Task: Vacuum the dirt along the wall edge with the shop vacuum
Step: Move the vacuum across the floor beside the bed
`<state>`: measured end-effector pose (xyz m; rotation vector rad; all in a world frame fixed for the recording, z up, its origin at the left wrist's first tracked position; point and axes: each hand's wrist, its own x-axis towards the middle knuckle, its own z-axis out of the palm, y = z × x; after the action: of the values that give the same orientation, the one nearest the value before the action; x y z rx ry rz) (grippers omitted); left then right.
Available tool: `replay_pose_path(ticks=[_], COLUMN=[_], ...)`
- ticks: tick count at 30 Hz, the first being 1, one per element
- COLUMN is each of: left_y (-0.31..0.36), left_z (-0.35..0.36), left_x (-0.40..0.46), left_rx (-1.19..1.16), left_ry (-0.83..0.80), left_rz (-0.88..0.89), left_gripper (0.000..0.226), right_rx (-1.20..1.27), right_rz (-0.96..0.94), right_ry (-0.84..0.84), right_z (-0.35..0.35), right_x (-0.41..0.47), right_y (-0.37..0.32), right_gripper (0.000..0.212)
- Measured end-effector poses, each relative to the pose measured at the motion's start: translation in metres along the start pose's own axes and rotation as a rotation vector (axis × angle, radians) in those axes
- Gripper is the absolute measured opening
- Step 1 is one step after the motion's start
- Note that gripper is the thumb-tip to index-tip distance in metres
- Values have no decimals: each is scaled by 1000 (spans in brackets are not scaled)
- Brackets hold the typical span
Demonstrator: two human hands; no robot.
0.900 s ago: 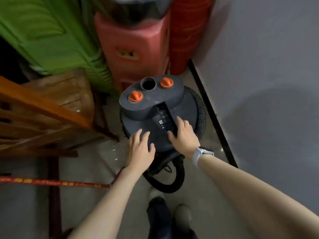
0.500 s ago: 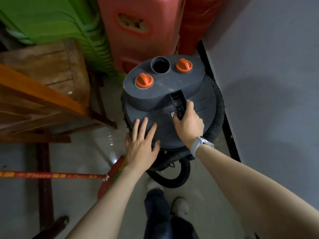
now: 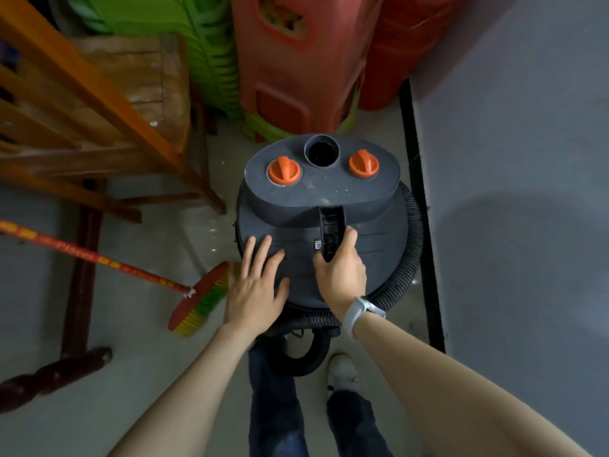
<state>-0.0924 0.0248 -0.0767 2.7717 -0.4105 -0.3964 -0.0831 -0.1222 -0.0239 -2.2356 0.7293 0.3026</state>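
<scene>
Beside the wall [image 3: 527,159], on the floor: shop vacuum [image 3: 323,232]. Right hand [image 3: 341,275] wrapped around its carry handle [image 3: 331,232] for moving; left hand [image 3: 255,285] flat on the lid, steadying.

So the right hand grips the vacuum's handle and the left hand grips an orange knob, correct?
Not quite. In the head view the left hand lies flat on the vacuum lid, away from both knobs. The right hand does grip the handle.

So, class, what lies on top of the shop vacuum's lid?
Two orange knobs, an open port, the flat left hand, and the right hand gripping the handle. Their palms cover the lid beneath.
</scene>
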Motion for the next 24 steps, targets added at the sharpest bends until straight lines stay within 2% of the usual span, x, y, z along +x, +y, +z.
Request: replay_pose_path(ticks=[7,17,24], left_y=[18,19,-9], left_z=[31,64,75], left_x=[-92,-223,-318], left_rx=[-33,-39,-58], left_ry=[25,61,83], left_rz=[-78,-147,-272], left_gripper=[51,44,47], right_rx=[64,86,11], right_rz=[38,62,-50], right_ry=[-135,-188,-269], right_z=[-2,27,64], right_x=[-79,-202,-274], right_y=[48,100,108], right_gripper=[40,40,32])
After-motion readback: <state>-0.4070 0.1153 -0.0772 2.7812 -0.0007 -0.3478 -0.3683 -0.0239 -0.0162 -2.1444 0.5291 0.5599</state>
